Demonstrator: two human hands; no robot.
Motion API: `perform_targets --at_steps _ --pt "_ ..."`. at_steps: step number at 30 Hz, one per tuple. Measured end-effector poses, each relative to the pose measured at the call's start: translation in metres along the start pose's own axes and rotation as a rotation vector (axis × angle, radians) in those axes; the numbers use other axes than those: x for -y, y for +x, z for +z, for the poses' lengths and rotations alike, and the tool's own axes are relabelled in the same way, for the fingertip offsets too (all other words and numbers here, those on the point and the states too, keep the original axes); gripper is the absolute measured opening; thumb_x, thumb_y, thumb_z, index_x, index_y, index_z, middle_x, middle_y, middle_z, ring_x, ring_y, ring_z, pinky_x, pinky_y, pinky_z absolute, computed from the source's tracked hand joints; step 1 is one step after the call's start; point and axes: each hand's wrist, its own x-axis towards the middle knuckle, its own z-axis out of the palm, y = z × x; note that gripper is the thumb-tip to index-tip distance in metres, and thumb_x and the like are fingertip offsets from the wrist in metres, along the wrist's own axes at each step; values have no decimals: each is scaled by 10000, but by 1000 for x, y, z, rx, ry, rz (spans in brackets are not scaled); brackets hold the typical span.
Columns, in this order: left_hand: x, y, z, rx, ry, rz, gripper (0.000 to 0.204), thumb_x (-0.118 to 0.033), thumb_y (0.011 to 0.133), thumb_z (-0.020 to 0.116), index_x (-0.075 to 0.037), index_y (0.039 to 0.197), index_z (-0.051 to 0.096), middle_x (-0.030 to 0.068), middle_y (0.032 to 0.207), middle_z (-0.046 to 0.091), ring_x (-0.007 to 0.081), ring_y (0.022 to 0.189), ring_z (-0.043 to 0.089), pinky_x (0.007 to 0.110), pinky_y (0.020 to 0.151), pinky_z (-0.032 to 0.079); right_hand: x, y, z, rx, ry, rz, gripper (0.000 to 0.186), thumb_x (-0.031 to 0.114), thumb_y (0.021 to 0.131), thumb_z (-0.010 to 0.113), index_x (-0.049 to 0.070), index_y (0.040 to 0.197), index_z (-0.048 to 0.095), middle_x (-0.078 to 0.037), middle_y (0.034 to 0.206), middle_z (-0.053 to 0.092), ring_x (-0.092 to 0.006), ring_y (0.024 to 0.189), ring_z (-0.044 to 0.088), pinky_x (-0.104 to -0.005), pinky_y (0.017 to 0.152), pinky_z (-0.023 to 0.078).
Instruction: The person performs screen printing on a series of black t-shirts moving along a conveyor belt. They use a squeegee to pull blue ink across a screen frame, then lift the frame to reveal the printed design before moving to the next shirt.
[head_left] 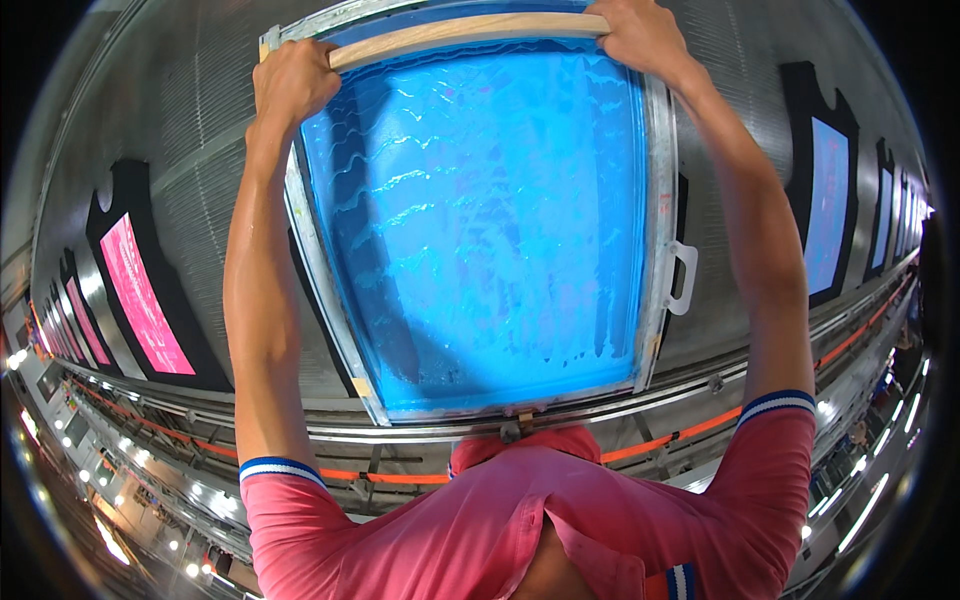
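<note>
My left hand (294, 84) and my right hand (642, 36) grip the two ends of a squeegee's pale wooden handle (470, 33). The squeegee spans nearly the full width of a printing screen, near its far edge. Its blade is mostly hidden at the ink. Wet blue ink (480, 210) covers the mesh, with ripples on the left and streaks on the right. Around it runs a metal screen frame (657, 190), smeared with paint. Both arms reach far forward, fingers wrapped round the wood. What lies under the screen is hidden.
Black garment pieces lie on the long grey table (190, 60): one with a pink print (145, 295) at left, one with a blue print (826, 200) at right. A white loop handle (682, 278) juts beside the frame. A metal rail (680, 395) borders the near side.
</note>
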Motion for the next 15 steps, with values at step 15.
perform_targets --at_steps 15 --pt "-55 -214 19 -59 -98 7 416 -62 749 631 -219 1101 789 103 955 760 320 798 735 431 677 578 65 -216 56 -80 108 -113 406 19 712 676 87 1112 710 -53 1012 674 -258 970 677 -396 772 586"
